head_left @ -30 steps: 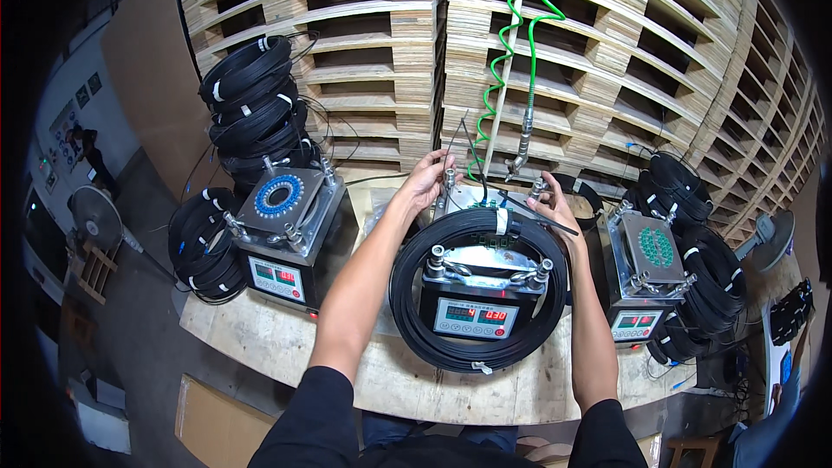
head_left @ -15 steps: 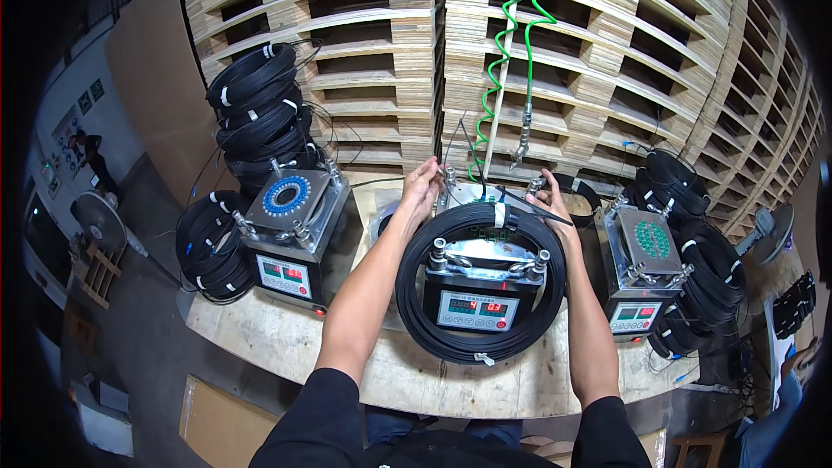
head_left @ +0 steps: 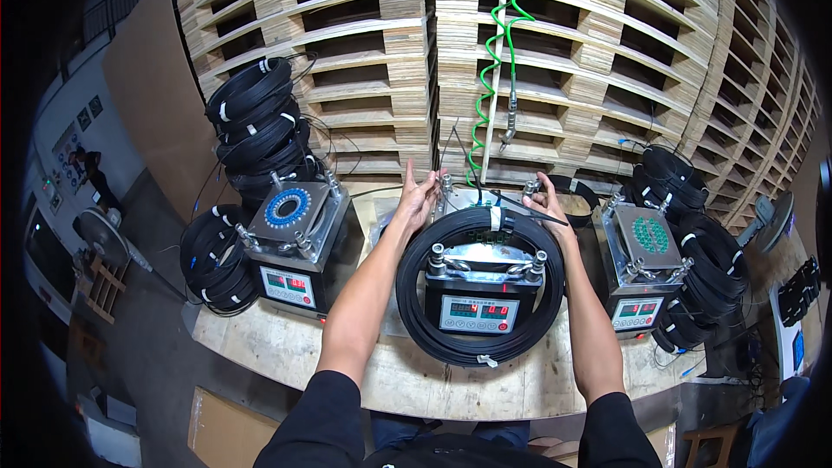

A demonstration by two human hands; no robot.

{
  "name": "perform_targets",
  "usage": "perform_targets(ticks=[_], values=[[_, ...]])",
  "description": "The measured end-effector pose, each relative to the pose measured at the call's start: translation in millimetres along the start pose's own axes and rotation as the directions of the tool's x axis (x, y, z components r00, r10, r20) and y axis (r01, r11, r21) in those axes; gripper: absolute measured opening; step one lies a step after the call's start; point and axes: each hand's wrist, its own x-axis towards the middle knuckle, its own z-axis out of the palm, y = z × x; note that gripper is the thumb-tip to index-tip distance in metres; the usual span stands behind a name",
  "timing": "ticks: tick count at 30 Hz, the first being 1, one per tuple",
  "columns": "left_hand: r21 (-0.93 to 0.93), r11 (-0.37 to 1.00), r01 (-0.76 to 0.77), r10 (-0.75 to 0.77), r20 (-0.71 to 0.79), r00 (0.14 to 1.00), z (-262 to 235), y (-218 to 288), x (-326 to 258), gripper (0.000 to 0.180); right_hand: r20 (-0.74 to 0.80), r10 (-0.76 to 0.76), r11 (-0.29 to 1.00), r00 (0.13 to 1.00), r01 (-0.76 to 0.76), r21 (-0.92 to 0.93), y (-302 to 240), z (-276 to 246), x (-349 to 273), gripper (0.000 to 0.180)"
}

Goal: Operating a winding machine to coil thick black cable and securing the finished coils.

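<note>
Many stacked wooden pallets (head_left: 459,61) form the backdrop to a pale wooden surface (head_left: 520,390) carrying three machines with lit displays. The left machine (head_left: 303,264) bears a ring of blue pieces on its top plate; the right machine (head_left: 639,288) bears green ones. At the middle machine (head_left: 482,289), both hands reach to the rear. Judged from this pose, work here would go best with matched, even movement on both sides, the forearms clear of the coil and the loose leads kept out from beneath the fingers.

The black cable coil (head_left: 411,295) stands at the front of the middle machine, between the forearms, its loop framing the display and the front posts. It is round, dark and closely wound, with a white tie at top and bottom. Whether the surface bears its weight cannot be told.

The left hand (head_left: 419,197) has its fingers partly spread, one raised, beside the left rear post (head_left: 446,182); contact is unclear. The right hand (head_left: 546,201) curls its fingers around the right rear post (head_left: 530,186); whether they pinch it cannot be told. Just beside it runs a thin black lead (head_left: 542,214).
</note>
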Motion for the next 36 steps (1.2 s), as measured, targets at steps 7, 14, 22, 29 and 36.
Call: perform_targets(ticks=[7,14,22,29,36], values=[[0.733,0.625,-0.269,0.272,0.118,0.955,34.8,40.5,-108.2,0.053,-0.059,-0.038,0.997,0.998,0.034,-0.062,-17.4,1.1,-24.1,0.085],[0.799,-0.231,-0.555,0.258,0.601,0.757,69.7,42.4,-216.2,0.034,-0.441,-0.231,0.95,0.867,0.104,-0.294,-65.1,27.3,-128.5,0.04],[0.758,0.126,-0.639,0.364,0.564,0.741,49.7,34.6,-213.2,0.023,-0.377,-0.577,0.647,0.725,0.124,-0.753,-70.0,94.6,-214.9,0.034],[0.712,0.317,-0.626,0.509,0.43,0.746,39.4,27.6,-221.4,0.012,-0.241,-0.612,0.461,0.754,0.092,-0.883,-67.4,100.3,-225.1,0.047],[0.924,-0.009,-0.381,0.528,0.328,0.783,46.7,28.0,-247.6,0.015,-0.227,-0.575,0.383,0.786,0.013,-0.924,-66.3,103.2,-226.1,0.052]])
